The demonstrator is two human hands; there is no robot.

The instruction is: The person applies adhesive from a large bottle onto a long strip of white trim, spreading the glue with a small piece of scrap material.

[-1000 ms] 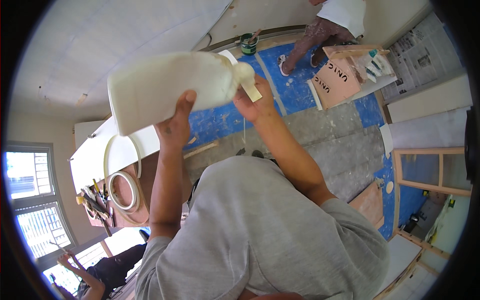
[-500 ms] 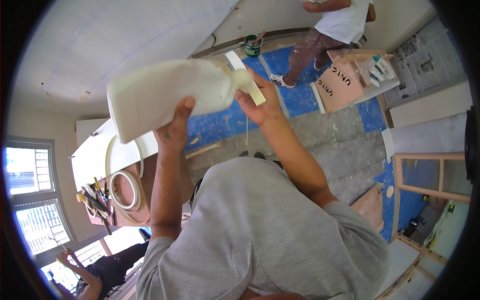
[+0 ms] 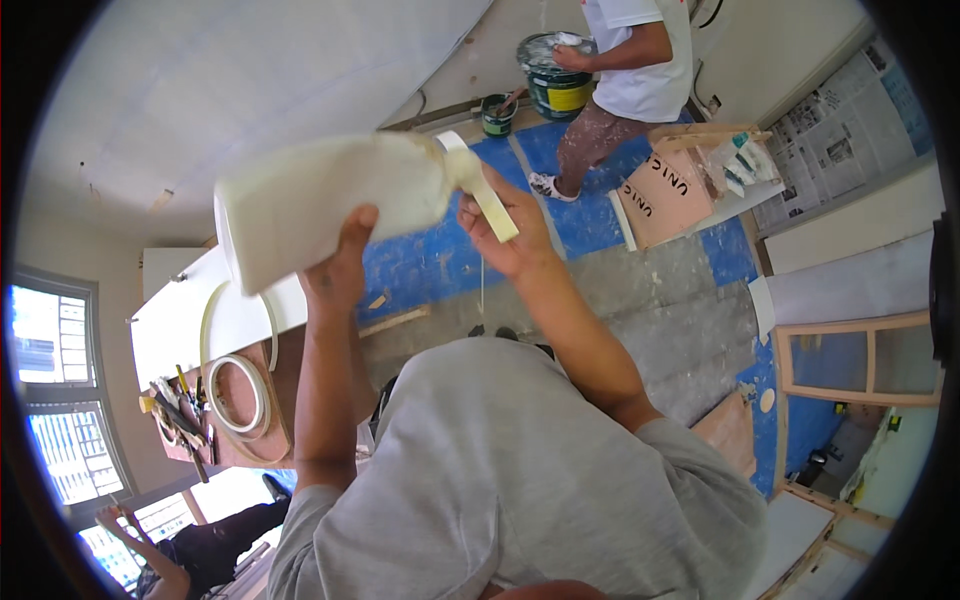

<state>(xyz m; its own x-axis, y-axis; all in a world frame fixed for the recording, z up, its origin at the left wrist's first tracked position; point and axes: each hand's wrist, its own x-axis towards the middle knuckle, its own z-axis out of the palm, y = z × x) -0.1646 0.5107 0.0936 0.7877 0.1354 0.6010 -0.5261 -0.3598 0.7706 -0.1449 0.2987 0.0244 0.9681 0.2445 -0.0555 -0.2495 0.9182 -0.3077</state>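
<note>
A large cream-white plastic bottle [image 3: 310, 200] lies nearly on its side in the air in front of me. My left hand [image 3: 338, 262] grips it from below, thumb up along its near side. The bottle's narrow neck end points right and meets a short pale strip [image 3: 494, 212], which bends over at its upper end. Between the fingers of my right hand [image 3: 515, 235] the strip is pinched, slanting down to the right. Some of the right fingers are hidden behind the strip. What comes from the bottle's neck, if anything, is too blurred to tell.
To the left, a workbench [image 3: 284, 392] carries hand tools, a coil of pale strip [image 3: 262, 395] and a white panel [image 3: 170, 320]. Ahead, a co-worker [image 3: 640, 70] stands by a large bucket [image 3: 560, 90] and a small one [image 3: 490, 127]. Blue sheeting [image 3: 420, 265] covers some floor. Another person [image 3: 190, 555] is lower left.
The co-worker has moved left to the large bucket, which has come into view. My hands, with bottle and strip, have shifted slightly down and left in the picture, still together.
</note>
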